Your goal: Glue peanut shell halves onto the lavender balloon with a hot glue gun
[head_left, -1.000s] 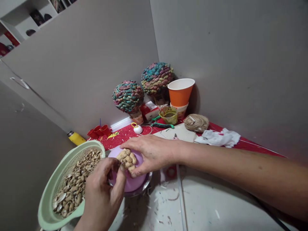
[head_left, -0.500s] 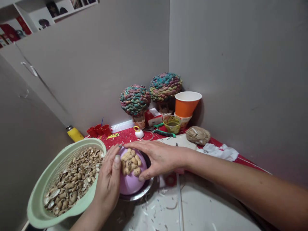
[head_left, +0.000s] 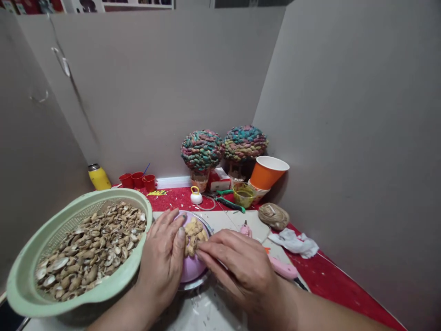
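Note:
A purple balloon [head_left: 193, 269] rests in a shiny metal bowl [head_left: 211, 228], with a patch of peanut shells [head_left: 196, 228] on its upper side. Laid along the balloon's left side is my left hand [head_left: 163, 253], its fingers stretched out flat. My right hand [head_left: 241, 264] comes from the right, thumb and fingertips pinched on a peanut shell [head_left: 197, 247] at the near edge of the patch. To the left, a pale green colander [head_left: 149, 216] is filled with loose peanut shells [head_left: 93, 250].
Beyond my right hand lies a pink glue gun [head_left: 284, 267]. A twine ball [head_left: 274, 216], white tissue [head_left: 296, 242], green-handled pliers [head_left: 230, 203], orange cup [head_left: 268, 172] and two colourful shell-covered balls [head_left: 201, 149] stand farther back. Red cups [head_left: 138, 180] and a yellow bottle [head_left: 99, 178] are back left.
My right hand has turned and come nearer, from spread over the balloon to pinching at its shells. My left hand stays on the balloon's side. The view has shifted, exposing the pink glue gun.

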`<state>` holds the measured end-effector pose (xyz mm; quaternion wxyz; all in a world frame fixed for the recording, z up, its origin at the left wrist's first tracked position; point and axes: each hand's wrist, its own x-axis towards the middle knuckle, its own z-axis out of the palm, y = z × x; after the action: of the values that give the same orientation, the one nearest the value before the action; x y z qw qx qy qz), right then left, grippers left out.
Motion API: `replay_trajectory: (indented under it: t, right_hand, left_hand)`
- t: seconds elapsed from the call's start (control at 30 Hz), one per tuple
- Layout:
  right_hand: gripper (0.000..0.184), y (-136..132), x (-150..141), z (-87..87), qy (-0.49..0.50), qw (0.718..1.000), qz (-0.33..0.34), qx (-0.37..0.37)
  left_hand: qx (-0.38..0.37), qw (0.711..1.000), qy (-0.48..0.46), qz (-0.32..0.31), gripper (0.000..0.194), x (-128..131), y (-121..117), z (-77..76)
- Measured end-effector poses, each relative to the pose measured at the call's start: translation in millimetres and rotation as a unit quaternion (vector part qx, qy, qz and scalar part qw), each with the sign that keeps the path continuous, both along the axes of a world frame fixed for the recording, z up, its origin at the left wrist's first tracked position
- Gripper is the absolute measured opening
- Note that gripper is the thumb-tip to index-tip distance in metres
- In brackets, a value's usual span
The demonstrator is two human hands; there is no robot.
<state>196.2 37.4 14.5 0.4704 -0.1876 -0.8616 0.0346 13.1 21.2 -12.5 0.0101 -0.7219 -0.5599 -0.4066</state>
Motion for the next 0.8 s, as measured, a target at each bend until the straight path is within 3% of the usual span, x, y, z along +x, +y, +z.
replay_trajectory:
  t: [0.27, 0.57, 0.8]
  right_hand:
    - [0.012, 2.5, -6.1, -3.1, -0.023, 1.0, -0.002, -0.003]
    - [0.013, 6.7, -9.2, -6.7, -0.024, 0.996, 0.031, -0.083]
    - [0.015, 7.1, -1.8, -4.0, -0.023, 0.993, 0.008, -0.118]
  left_hand:
    - [0.023, 1.0, 0.02, 0.006, 0.038, 3.0, -0.8, -1.3]
    - [0.046, 0.998, 0.033, 0.007, 0.036, 6.0, -1.8, -0.2]
    - [0.043, 0.998, 0.038, 0.007, 0.037, 3.5, -1.3, -2.9]
